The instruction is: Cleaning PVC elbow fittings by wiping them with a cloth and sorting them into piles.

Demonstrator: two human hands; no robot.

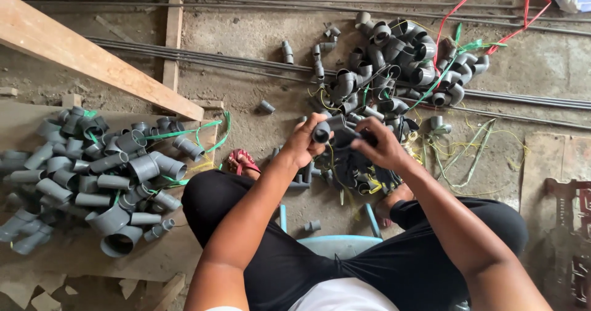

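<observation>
The left hand [301,142] is clenched around a grey pipe fitting [322,131] — held above the floor, near the far pile of fittings [394,59]. The right hand [381,143] grips dark fittings [354,137] beside it — another heap [98,175] lies left.

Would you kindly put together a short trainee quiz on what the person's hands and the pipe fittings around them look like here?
1. True or false: the left hand holds a grey pipe fitting.
2. Which lies at the far left? A) a heap of large grey fittings B) a red bucket C) a coil of hose
3. Fill in: the wooden plank lies to the ___ of the hands.

Key
1. True; its grip closes around the fitting, while the right hand grips the dark bundle of fittings beside it.
2. A, the heap of large grey fittings.
3. Left, higher in the picture.
</observation>
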